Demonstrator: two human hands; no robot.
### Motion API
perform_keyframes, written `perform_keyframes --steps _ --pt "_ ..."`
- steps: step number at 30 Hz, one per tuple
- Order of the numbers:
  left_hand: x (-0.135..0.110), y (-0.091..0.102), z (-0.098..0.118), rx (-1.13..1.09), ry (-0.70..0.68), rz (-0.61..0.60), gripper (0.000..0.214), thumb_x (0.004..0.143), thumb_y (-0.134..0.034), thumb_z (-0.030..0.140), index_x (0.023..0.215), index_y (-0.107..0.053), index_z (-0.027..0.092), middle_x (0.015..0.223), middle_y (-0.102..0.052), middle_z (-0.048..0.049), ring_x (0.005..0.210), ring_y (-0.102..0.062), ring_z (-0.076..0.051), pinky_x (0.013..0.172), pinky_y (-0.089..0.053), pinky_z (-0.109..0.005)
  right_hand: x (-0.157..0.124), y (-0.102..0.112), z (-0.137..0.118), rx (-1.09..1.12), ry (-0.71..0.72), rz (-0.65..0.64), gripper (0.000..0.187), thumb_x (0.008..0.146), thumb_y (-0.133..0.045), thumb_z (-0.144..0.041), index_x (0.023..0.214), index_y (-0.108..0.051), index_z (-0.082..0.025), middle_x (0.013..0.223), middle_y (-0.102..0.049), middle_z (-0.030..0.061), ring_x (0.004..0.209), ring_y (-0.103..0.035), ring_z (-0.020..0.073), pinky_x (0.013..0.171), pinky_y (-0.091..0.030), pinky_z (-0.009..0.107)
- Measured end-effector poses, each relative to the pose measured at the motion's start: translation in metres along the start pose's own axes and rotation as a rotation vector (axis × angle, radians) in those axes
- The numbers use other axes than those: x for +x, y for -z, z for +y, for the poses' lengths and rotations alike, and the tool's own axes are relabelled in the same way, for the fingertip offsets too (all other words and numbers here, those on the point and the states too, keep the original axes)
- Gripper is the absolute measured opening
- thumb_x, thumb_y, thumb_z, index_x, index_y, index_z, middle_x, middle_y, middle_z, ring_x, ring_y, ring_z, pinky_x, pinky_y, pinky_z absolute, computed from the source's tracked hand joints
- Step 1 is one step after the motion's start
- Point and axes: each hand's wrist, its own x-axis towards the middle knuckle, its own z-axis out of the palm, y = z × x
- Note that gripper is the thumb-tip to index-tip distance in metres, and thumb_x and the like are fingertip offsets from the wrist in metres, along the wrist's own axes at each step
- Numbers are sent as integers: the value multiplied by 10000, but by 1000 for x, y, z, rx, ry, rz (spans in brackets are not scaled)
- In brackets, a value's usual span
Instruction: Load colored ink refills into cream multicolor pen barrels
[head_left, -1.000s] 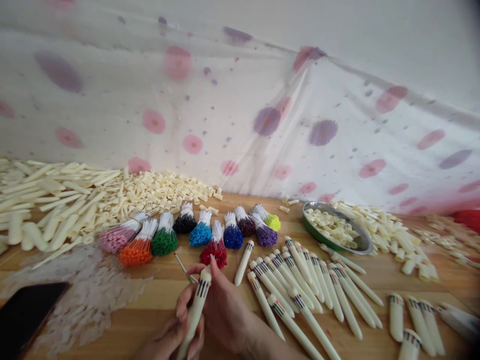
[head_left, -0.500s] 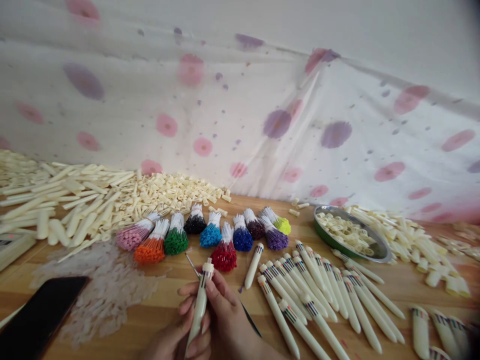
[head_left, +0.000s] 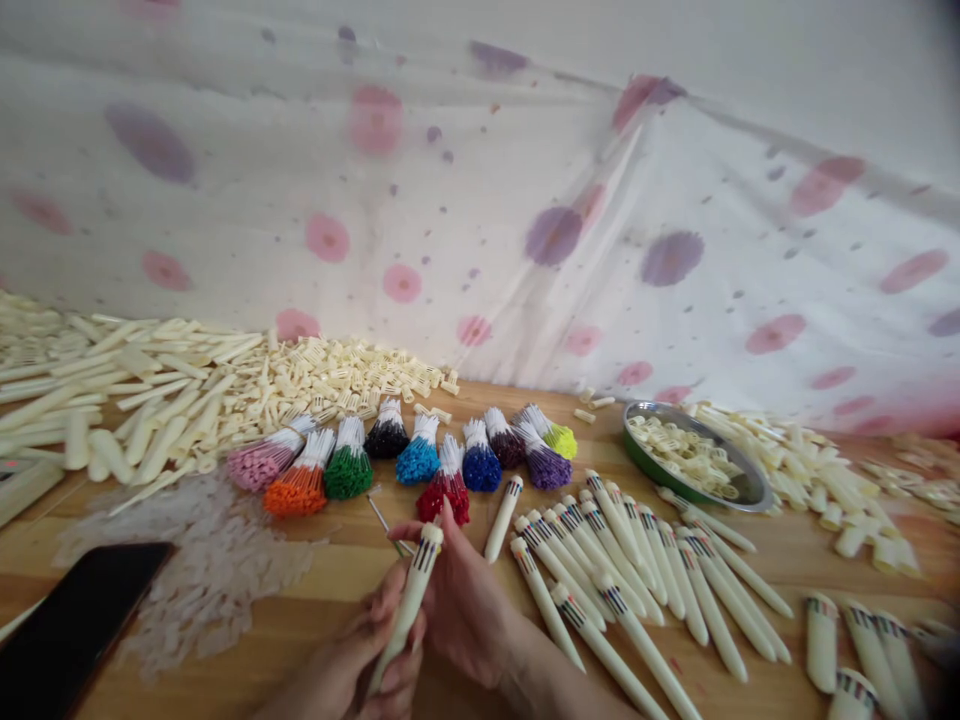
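A cream multi-colour pen point(head_left: 405, 606) with striped sliders at its top stands tilted in front of me. My left hand point(head_left: 352, 672) is closed round its lower barrel. My right hand point(head_left: 463, 600) is curled against the pen's upper end, fingertips pinched at the cap. Just beyond lie bundles of coloured refills point(head_left: 450, 490): pink, orange, green, black, blue, red, dark blue, purple and yellow-green. A thin refill point(head_left: 384, 522) lies loose on the wood beside my fingers.
Several finished pens point(head_left: 622, 570) lie in a row at the right. A green-rimmed metal dish point(head_left: 739, 487) holds small cream parts. Heaps of cream barrels and clips point(head_left: 172, 390) fill the left. A black phone point(head_left: 75, 625) lies at lower left by a patch of clear bits.
The pen has tilted more to the right in my hands, and my right hand's fingers have moved up over its top. The view has shifted slightly.
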Motion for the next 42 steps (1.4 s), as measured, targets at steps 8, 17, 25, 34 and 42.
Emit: perform_keyframes --steps 8,17,25,34,42 --pt "-3 5 8 -53 97 -43 342 640 -746 450 660 -592 145 439 -352 117 337 -137 -2 364 -189 -147 2 5 -5 -41 280 113 350 756 -657 -442 997 -616 -191 887 -671 36 754 -610 155 778 -426 303" --pt "1 16 -3 422 -110 230 527 551 -657 676 679 -526 182 468 -410 107 353 -251 -24 401 -237 -184 3 13 -10 -215 209 267 263 675 -734 -416 771 -687 -176 912 -676 57 834 -600 179 707 -413 267" --pt "2 21 0 935 -374 411 434 725 -517 638 703 -523 205 510 -384 85 478 -381 -96 482 -305 -216 2 11 -10 -328 313 208 311 718 -680 -472 793 -688 -170 974 -659 89 946 -574 215 763 -427 314" --pt "3 21 -14 785 -442 448 495 710 -491 676 945 -581 250 835 -664 -15 801 -614 -205 755 -465 -303 -10 6 -30 -723 460 257 398 717 -676 -435 1046 -592 -227 852 -615 8 726 -588 156 715 -458 307" --pt "-4 34 4 952 -559 520 301 769 -586 454 995 -560 257 962 -644 -53 949 -585 -227 824 -455 -287 -96 91 -140 -1948 612 1190 398 826 -437 -425 1116 -589 -198 929 -606 93 673 -579 204 630 -452 337"
